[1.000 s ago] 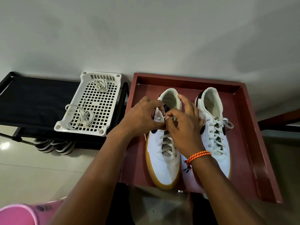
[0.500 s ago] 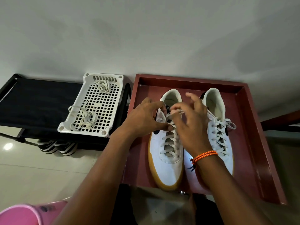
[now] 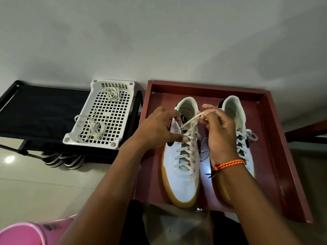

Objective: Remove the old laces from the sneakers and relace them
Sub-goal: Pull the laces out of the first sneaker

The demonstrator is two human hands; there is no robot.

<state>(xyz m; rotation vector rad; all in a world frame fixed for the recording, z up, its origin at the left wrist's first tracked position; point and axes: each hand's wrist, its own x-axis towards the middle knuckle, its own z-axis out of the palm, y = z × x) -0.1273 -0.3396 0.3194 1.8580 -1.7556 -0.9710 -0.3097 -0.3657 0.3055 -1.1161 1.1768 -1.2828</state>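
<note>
The right hand (image 3: 219, 137) pinches a lace end (image 3: 192, 120) between curled fingers above the left sneaker (image 3: 184, 156). The left hand (image 3: 155, 128) grips that sneaker's upper eyelets, thumb on the lacing. Both sneakers sit in a red tray (image 3: 276, 147). Loose laces (image 3: 92, 129) lie in a white basket (image 3: 123, 85) on a black rack (image 3: 35, 106) by the wall.

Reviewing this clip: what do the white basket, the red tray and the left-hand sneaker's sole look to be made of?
White basket: looks like moulded plastic, matte, with a regular square grid of holes and rounded corner sockets.
Red tray: probably painted or lacquered wood, going by its thick square rim and slight sheen; laminate is possible.
Sneaker sole: apparently gum rubber, tan and smooth, under a white upper that may be leather or synthetic.
</note>
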